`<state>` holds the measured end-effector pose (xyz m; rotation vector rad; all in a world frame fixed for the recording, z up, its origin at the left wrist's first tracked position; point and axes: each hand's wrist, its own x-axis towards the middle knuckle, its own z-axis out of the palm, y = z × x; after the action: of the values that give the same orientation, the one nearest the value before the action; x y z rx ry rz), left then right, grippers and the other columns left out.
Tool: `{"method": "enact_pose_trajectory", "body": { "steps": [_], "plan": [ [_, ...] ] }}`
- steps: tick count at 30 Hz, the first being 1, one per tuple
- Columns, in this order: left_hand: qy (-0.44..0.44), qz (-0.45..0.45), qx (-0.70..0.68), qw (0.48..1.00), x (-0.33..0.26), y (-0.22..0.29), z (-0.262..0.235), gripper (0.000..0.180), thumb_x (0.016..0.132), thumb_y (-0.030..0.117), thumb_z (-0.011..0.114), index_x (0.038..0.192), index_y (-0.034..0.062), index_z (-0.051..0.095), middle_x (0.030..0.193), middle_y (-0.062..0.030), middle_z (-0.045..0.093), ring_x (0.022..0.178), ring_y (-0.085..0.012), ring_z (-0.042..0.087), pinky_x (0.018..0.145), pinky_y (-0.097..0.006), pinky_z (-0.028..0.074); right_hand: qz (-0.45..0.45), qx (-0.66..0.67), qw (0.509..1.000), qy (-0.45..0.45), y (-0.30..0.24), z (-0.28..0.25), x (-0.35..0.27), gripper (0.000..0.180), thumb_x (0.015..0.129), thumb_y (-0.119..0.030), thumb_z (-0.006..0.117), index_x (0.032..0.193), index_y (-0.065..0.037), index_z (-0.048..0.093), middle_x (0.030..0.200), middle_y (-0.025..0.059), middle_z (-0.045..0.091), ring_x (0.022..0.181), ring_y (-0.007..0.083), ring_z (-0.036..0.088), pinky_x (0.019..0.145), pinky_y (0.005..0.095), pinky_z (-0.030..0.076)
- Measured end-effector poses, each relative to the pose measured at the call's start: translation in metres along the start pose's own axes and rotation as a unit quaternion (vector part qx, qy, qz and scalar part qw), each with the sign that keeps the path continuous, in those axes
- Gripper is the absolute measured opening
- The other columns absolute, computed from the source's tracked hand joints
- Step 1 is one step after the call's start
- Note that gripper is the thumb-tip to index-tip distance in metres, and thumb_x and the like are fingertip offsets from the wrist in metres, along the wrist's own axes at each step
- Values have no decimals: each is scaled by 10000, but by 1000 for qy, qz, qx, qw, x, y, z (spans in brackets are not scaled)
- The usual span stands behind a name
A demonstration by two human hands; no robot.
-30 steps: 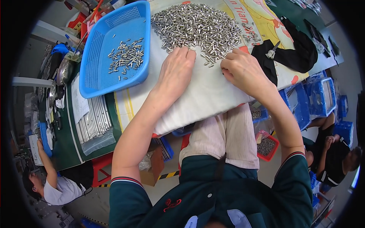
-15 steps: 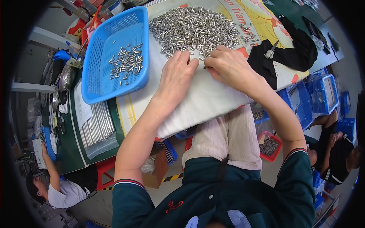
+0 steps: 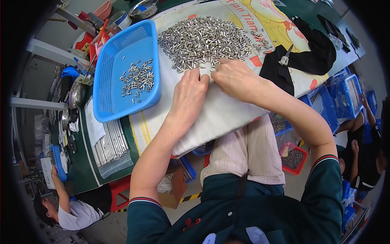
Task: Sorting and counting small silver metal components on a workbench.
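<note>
Both hands, left hand (image 3: 190, 94) and right hand (image 3: 235, 77), are pinching together at the big pin pile (image 3: 205, 40) just beyond them, while few pins are lying in the blue basket (image 3: 106, 107) leftward.

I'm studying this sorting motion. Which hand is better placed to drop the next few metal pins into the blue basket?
Probably the left hand: it rests at the pile of metal pins on the side nearer the blue basket. The right hand, also at the pile, would have to cross over it.

Single head-worn fisheye view, looking steeply down, close over the worktable (image 3: 227, 118), edges bending outward
</note>
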<state>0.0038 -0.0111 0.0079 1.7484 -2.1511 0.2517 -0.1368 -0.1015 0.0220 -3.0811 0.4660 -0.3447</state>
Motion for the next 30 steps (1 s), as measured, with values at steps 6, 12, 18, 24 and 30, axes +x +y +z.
{"method": "enact_pose_trajectory", "body": {
  "steps": [6, 12, 18, 24, 30],
  "plan": [
    [3, 19, 12, 1000, 1, 0, 2, 95, 668, -14, 531, 761, -5, 548, 797, -138, 502, 804, -271, 538, 662, -356, 499, -3, -63, 998, -12, -12, -6, -3, 58, 627, -53, 595, 645, 2, 603, 712, 114, 595, 786, 237, 569, 628, 339, 495],
    [13, -10, -42, 999, 0, -8, 1, 124, 741, -27, 550, 851, 16, 587, 806, -117, 539, 783, -276, 556, 651, -353, 480, 37, 56, 991, 115, -4, 5, -10, 40, 636, -53, 602, 666, -27, 612, 670, 93, 605, 746, 265, 585, 612, 365, 482],
    [130, -142, -445, 874, 6, 3, 0, 95, 812, 10, 591, 905, -2, 607, 816, -82, 616, 686, -148, 590, 631, -245, 482, 136, 305, 868, 369, -25, 14, -16, 77, 663, -24, 661, 724, -28, 613, 737, 68, 557, 721, 236, 523, 653, 339, 421],
    [137, -158, -559, 802, 3, 9, 1, 110, 851, 10, 562, 947, -1, 613, 858, -40, 632, 757, -90, 593, 687, -222, 487, 179, 329, 845, 382, -31, 21, -19, 84, 692, -41, 679, 763, -46, 636, 734, 40, 566, 702, 181, 513, 539, 286, 400],
    [136, -157, -565, 799, 2, 10, 4, 122, 851, 6, 564, 960, 6, 616, 868, -42, 639, 774, -98, 613, 697, -222, 493, 181, 339, 832, 401, -29, 21, -19, 73, 699, -41, 675, 758, -52, 633, 730, 21, 581, 688, 167, 511, 508, 273, 395]
  ]
}}
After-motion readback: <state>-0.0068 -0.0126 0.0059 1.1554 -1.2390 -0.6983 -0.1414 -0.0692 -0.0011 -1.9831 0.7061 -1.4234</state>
